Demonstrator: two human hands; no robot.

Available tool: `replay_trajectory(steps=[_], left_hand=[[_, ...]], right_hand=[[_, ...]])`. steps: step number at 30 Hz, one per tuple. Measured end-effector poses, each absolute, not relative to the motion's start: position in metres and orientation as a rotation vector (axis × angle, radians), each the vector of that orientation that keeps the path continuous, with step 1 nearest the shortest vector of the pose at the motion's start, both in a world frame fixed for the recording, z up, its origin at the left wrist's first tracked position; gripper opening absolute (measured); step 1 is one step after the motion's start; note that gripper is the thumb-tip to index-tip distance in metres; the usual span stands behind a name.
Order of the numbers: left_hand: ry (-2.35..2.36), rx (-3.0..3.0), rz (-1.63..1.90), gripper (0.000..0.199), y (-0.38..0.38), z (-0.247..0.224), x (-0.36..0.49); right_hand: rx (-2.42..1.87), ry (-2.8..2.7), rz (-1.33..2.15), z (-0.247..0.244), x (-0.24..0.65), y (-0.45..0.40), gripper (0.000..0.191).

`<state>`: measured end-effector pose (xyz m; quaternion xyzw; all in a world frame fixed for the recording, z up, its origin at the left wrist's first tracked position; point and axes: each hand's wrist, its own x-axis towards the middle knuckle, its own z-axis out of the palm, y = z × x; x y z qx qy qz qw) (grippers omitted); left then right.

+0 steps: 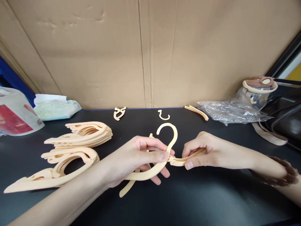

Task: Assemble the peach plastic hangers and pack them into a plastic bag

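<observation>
Judging by how the parts meet, the step in hand is fitting or adjusting an arm at the joint under the hook [175, 133] of a cream folding clothes hanger [156, 171]; the next move seems to call for a steady grip at that joint and a controlled push or turn of the arm.

Left of the hook, two stacks of folded hangers lie on the dark surface [211, 201], the front stack [91, 155] nearer the wearer and the rear stack [105, 131] beyond it. Closer to the hook, a yellowish strip [127, 190] slants out beneath the left wrist; whether it belongs to the held hanger is hard to tell.

Just below and left of the hook, the left hand [150, 153] pinches its base between thumb and fingers, other fingers spread beneath. The hanger is held up there, smooth and matte, with one curved arm sweeping leftward and the hook standing upright, its opening facing left.

Right of the hook's base, the right hand [199, 150] pinches the slender right-hand arm [178, 162] between thumb and fingers; its inner end reaches the joint.
</observation>
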<state>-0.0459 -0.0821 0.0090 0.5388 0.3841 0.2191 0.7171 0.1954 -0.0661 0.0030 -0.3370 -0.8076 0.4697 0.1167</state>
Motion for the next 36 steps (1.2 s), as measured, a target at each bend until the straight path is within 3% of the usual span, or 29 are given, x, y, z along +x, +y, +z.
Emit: replay_trajectory(steps=[11,23,27,32,36], left_hand=[[0.974,1.257,0.578,0.014,-0.083,0.004,-0.044],[1.029,1.322,0.828,0.029,-0.084,0.004,-0.039],[1.108,1.581,0.799,0.034,-0.086,0.007,-0.043],[1.72,2.401,0.49,0.032,-0.083,0.009,-0.052],[1.954,2.655,0.367,0.034,-0.079,0.008,-0.054]], right_hand=[[-1.022,-2.386,1.305,-0.001,0.196,-0.063,0.033],[-1.141,-2.093,1.296,-0.008,0.189,-0.061,0.036],[-1.144,-2.028,1.267,-0.006,0.191,-0.056,0.039],[-1.191,-1.896,1.128,-0.003,0.197,-0.048,0.041],[-1.256,-1.925,0.85,-0.005,0.2,-0.046,0.038]])
